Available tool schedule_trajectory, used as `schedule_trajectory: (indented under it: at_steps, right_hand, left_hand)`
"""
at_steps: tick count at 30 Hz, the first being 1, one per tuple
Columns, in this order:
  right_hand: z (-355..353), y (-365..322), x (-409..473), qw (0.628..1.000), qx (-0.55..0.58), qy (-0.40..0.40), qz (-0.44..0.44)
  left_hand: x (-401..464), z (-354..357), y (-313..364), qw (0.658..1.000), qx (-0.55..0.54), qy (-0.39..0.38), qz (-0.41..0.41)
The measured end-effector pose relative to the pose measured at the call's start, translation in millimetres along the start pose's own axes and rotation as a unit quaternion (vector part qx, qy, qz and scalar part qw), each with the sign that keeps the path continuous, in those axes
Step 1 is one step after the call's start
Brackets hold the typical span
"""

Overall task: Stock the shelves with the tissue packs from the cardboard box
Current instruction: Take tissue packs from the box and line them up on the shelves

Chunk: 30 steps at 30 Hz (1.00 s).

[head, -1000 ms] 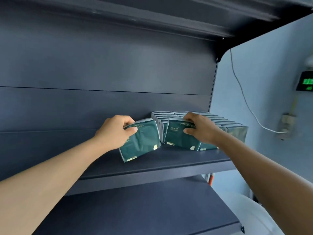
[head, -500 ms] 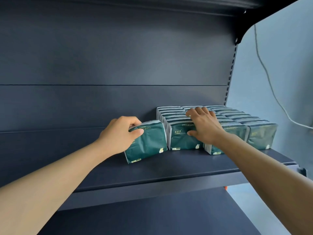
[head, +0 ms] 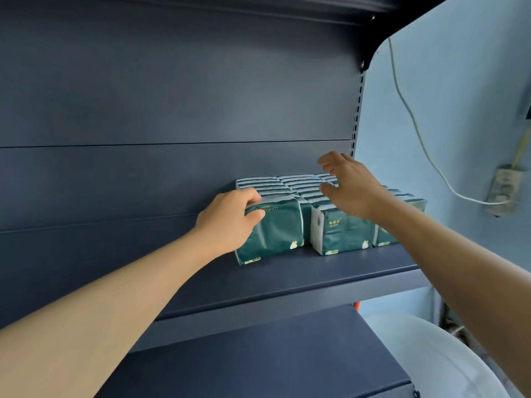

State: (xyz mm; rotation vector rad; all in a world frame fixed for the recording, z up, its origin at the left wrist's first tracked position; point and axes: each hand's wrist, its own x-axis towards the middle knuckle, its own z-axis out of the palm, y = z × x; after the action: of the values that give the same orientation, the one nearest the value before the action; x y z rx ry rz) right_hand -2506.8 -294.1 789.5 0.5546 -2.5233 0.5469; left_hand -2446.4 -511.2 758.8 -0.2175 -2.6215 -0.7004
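- My left hand [head: 227, 222] comes in from the lower left and grips a green tissue pack [head: 274, 234] by its upper left corner; the thumb lies curled across the front face and the fingers [head: 247, 196] wrap over the top edge, clamped on the pack.
- That pack stands on the shelf [head: 287, 278], slightly tilted, at the left end of the front row and just beside the pack next to it.
- Behind and to the right of it, the stocked tissue packs [head: 342, 234] stand upright in rows reaching back to the shelf's back panel [head: 172, 179], their white-striped tops showing.
- The front pack of the middle row shows its white side and green face; I cannot tell whether it touches the one I am holding or stands a little off it.
- My right hand [head: 349, 191] hangs above the middle and right rows with its fingers [head: 330, 162] spread apart and loosely bent, holding nothing; from here it seems clear of the pack tops.
- A lower shelf [head: 258, 366] lies below, at the bottom of the view.
- Farther right, a white cable [head: 413, 122] runs down the pale blue wall [head: 459, 81] to a wall socket [head: 504, 188].
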Motion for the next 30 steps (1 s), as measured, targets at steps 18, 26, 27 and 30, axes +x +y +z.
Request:
schedule_trajectory:
  at_steps: [18, 26, 27, 30]
  right_hand:
    - [11.7, 33.6, -25.9, 0.999, -0.016, -0.038, 0.012]
    - [16.3, 32.2, -30.4, 0.998, -0.021, -0.055, 0.026]
    - [13.9, 31.1, -31.5, 0.998, -0.019, -0.052, 0.026]
    - [2.2, 25.6, -38.1, 0.999, -0.022, -0.039, 0.025]
  left_hand:
    - [2.4, 62.5, 5.4, 0.99, 0.114, 0.074, 0.039]
    - [5.1, 60.0, 9.0, 0.994, 0.098, 0.052, 0.018]
    - [4.5, 56.8, 10.5, 0.994, 0.097, 0.048, 0.017]
    - [1.4, 42.5, 17.2, 0.995, 0.089, 0.051, 0.015]
